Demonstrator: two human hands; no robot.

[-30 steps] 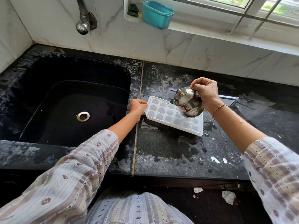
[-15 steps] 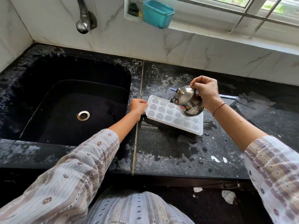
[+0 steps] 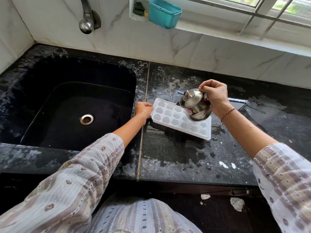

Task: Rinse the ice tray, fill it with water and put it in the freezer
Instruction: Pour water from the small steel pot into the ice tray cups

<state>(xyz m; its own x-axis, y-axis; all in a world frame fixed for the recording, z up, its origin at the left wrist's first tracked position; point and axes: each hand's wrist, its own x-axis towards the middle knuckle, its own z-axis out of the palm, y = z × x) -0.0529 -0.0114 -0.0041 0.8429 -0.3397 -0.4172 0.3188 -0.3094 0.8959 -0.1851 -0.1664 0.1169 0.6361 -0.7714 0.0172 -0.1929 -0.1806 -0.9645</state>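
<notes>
The ice tray (image 3: pixel 178 121) lies flat on the dark desk (image 3: pixel 176 158), just to the right of the sink (image 3: pixel 70 105), with its long side running away to the right and its moulded cups facing up. Lying level like this lets each cup take water without spilling into the next.

The left hand (image 3: pixel 143 110) rests at the tray's near-left end, its fingers curled against the rim, most likely to keep the light plastic from sliding while water falls into it. Whether the fingers truly pinch the edge or only press on it cannot be told from this angle.

The right hand (image 3: pixel 214 95) holds a small steel kettle (image 3: pixel 195 105) by its handle, fingers wrapped closed around it. The kettle hangs over the far middle of the tray and is tipped toward the left, so a thin stream appears to run from its spout into the back row of cups. Held low and close, the pour should splash less.

The step in hand looks like the filling; several cups look glossy, but how many are full is hard to say. The desk around the tray is wet in patches. The tap (image 3: pixel 86 22) sits above the sink, and a teal tub (image 3: pixel 164 13) stands on the window ledge, well apart from the work.
</notes>
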